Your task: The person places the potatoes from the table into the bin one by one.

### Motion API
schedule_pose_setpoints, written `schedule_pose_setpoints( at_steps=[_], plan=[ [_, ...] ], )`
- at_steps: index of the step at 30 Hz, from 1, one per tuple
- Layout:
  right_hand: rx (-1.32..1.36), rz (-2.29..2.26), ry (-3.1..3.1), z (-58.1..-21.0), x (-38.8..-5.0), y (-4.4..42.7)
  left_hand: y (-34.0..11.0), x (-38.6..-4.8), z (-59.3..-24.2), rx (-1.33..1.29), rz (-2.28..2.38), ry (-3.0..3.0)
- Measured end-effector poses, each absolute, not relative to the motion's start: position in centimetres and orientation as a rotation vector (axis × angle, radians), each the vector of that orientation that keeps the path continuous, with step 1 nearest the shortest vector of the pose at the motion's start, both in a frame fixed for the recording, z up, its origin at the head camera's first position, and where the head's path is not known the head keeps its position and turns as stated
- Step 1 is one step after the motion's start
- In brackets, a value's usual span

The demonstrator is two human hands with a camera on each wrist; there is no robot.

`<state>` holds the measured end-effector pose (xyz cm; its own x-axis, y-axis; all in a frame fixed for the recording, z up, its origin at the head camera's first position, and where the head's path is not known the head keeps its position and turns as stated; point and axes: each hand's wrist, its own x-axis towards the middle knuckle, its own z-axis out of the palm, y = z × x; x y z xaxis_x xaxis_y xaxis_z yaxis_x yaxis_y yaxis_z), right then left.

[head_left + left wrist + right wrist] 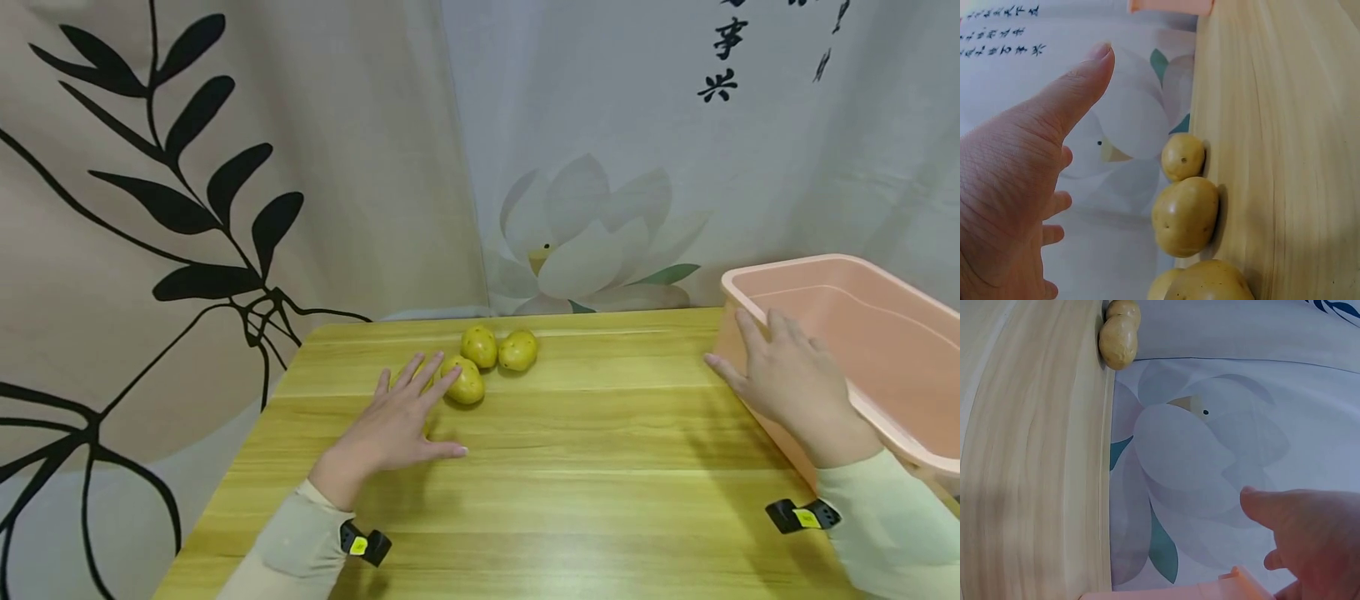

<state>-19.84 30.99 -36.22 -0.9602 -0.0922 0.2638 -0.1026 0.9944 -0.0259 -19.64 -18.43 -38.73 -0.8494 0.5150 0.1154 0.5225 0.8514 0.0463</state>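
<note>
At the desk (585, 467), with left grip (390, 427) released over potatoes (468, 385), right grip (798, 390) loose by tub (900, 354). Best cup potatoes singly, gently.

Here in the head view, the left hand (390, 429) hides most of one potato (427, 386), only slivers peeking through! The pink tub (885, 325) runs off the right edge, part of its rim lost behind the right hand (795, 387).
</note>
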Motion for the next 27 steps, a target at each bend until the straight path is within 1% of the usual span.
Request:
schedule_pose_setpoints(
  at_steps=[15,27],
  plan=[
    [0.238,0.042,-2.791,-36.2,-20.0,31.0,-18.2,-19.8,-38.6,-0.842,-0.116,-2.903],
    [0.274,0.019,-2.808,-36.1,-20.1,29.6,-17.4,-20.0,-38.0,-0.869,-0.144,-2.866]
  ],
)
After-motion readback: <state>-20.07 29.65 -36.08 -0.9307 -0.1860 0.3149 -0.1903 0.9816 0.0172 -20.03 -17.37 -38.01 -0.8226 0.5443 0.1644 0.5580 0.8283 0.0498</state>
